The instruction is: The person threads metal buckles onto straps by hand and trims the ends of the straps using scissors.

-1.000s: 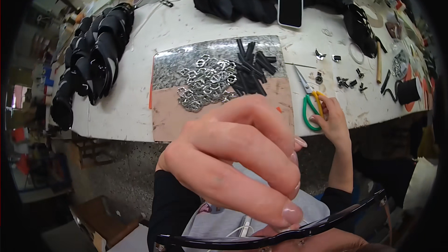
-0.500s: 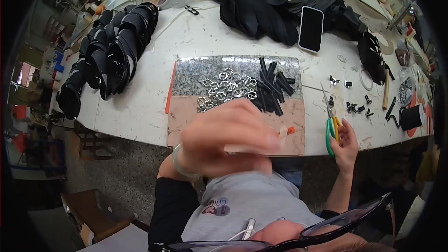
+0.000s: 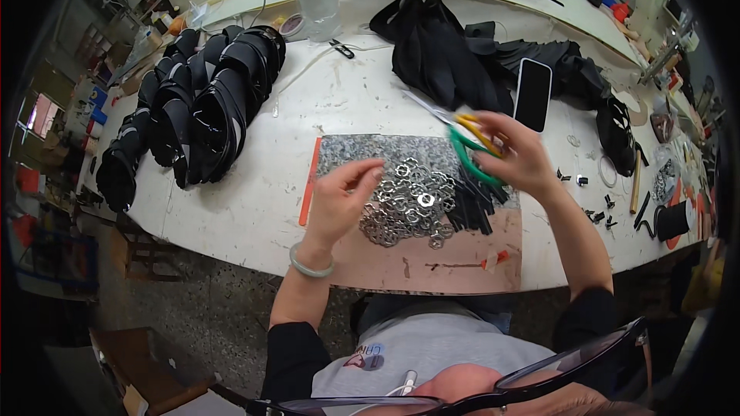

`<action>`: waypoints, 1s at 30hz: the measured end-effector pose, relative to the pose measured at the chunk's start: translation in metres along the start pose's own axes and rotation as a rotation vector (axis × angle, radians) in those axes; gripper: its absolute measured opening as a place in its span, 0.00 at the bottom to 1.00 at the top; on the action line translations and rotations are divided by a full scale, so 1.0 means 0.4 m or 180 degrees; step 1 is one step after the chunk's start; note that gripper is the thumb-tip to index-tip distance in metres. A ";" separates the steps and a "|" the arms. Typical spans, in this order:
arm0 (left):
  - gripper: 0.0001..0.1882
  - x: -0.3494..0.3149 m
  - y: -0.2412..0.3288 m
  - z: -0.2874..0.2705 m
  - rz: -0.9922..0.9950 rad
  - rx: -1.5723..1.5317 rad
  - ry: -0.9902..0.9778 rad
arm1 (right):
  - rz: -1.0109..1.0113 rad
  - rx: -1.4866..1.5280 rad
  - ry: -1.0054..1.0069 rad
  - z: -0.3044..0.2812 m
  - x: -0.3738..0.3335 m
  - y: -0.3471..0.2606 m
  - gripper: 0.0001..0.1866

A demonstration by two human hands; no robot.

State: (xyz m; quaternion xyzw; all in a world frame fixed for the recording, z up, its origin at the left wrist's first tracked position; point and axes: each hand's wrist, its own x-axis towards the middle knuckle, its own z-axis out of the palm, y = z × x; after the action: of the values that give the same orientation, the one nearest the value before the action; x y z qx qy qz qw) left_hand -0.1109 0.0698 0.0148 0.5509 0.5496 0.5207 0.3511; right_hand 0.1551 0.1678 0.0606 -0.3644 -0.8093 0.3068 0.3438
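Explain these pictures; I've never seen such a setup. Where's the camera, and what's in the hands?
No machine here: someone works bare-handed. Every picture comes from one wide camera worn on the head, looking down, so straight edges bend. The right hand holds green-and-yellow-handled scissors. The left hand is beside a pile of metal links; no held thing shows in it. The links and some black strips lie on a board on the white table, with a phone farther back.
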 end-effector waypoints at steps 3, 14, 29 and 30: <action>0.08 -0.005 -0.009 0.018 0.0517 0.0389 -0.0152 | -0.0318 -0.0143 -0.0256 0.156 0.196 0.055 0.24; 0.09 0.021 -0.045 0.018 0.1621 0.1078 -0.0457 | -0.0084 -0.0888 -0.0153 0.524 0.667 0.245 0.14; 0.08 0.032 -0.077 0.012 0.1359 0.1045 -0.0456 | 0.0236 -0.2624 -0.1069 0.521 0.688 0.213 0.11; 0.08 0.034 -0.074 0.010 0.1341 0.1087 -0.0365 | 0.0186 -0.2673 -0.1299 0.477 0.653 0.171 0.11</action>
State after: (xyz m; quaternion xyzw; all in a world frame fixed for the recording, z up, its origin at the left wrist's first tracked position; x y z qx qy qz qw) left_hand -0.1163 0.0880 -0.0121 0.7328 0.4820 0.4501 0.1677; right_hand -0.0979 0.3673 -0.0135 -0.4268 -0.9039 0.0277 -0.0084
